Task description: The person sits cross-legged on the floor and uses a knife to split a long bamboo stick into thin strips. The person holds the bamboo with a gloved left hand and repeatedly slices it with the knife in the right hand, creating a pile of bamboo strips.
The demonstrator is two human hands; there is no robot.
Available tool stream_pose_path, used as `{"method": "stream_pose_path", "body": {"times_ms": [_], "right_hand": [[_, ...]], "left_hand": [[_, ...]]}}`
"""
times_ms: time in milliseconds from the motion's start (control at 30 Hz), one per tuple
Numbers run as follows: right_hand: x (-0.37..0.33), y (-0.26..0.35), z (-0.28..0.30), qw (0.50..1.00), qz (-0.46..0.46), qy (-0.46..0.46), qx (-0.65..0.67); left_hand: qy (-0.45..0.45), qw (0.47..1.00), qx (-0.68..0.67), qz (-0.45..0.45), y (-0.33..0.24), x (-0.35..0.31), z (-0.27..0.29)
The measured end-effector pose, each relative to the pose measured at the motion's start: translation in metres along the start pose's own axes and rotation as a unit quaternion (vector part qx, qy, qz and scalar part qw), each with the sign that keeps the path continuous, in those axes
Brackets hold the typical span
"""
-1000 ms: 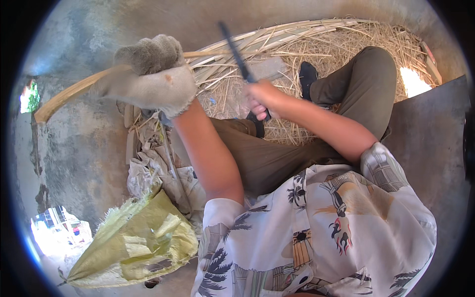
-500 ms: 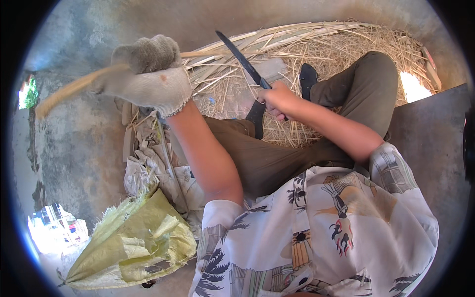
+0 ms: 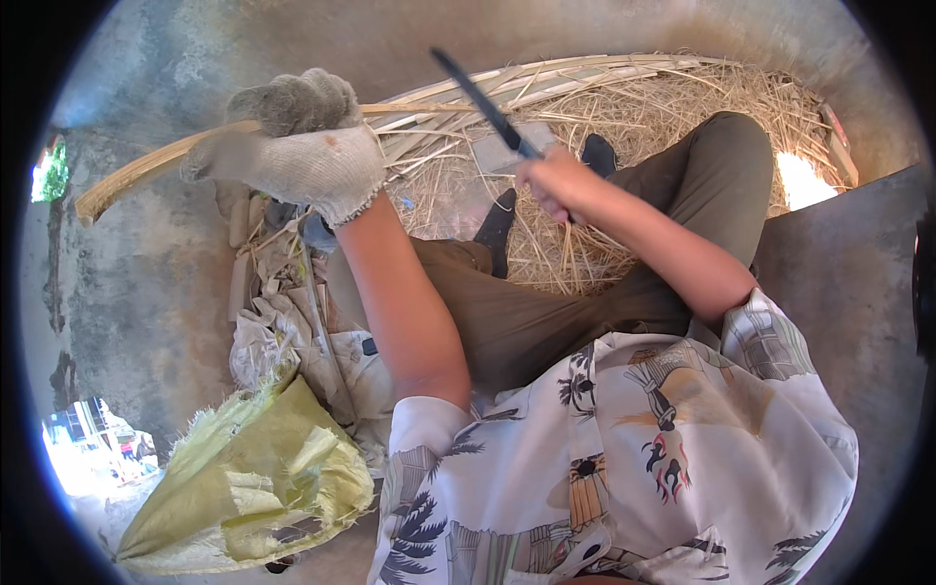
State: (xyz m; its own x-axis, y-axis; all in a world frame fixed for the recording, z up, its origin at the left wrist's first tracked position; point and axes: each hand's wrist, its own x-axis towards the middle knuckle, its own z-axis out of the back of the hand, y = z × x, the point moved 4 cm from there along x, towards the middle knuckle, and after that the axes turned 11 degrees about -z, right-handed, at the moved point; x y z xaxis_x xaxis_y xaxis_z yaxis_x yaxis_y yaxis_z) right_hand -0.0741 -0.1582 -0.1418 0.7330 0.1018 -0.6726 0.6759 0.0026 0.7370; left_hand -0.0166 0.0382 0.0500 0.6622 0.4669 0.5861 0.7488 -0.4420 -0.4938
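Note:
My left hand (image 3: 310,161), in a pale knitted glove greyed over the fingers, is closed around a long split strip of bamboo or wood (image 3: 136,182). One end sticks out to the left and bends down; the thinner part runs out to the right past my glove. My bare right hand (image 3: 560,183) grips the handle of a long, narrow dark-bladed knife (image 3: 476,97). Its blade points up and to the left, slightly blurred. In this view the knife tip is near the strip's right part; I cannot tell whether they touch.
Shavings and thin strips (image 3: 673,93) cover the floor ahead, around my dark-socked feet. A flat grey block (image 3: 507,146) lies among them. To the left are a frayed yellow-green woven sack (image 3: 263,468), crumpled pale sheeting (image 3: 268,341) and a concrete wall (image 3: 146,292).
My right hand and the knife have shifted slightly to the right. The left hand keeps its grip on the strip, which is less blurred now. The whole view has tilted a little.

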Motion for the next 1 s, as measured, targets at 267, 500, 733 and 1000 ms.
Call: {"method": "stream_pose_path", "body": {"times_ms": [267,500,733,1000], "right_hand": [[-0.032,0.071,0.008,0.767,0.476,-0.119,0.413],[0.002,0.055,0.006,0.987,0.117,-0.056,-0.098],[0.008,0.053,-0.01,0.918,0.357,-0.074,0.157],[0.042,-0.016,0.025,0.996,0.045,-0.065,-0.046]], "left_hand": [[-0.141,0.99,0.008,0.014,0.002,0.0,-0.008],[-0.062,0.997,0.038,-0.039,0.001,0.006,0.012],[-0.108,0.994,-0.014,0.006,0.002,0.0,-0.014],[-0.086,0.994,0.049,-0.039,-0.008,-0.002,-0.002]]}}
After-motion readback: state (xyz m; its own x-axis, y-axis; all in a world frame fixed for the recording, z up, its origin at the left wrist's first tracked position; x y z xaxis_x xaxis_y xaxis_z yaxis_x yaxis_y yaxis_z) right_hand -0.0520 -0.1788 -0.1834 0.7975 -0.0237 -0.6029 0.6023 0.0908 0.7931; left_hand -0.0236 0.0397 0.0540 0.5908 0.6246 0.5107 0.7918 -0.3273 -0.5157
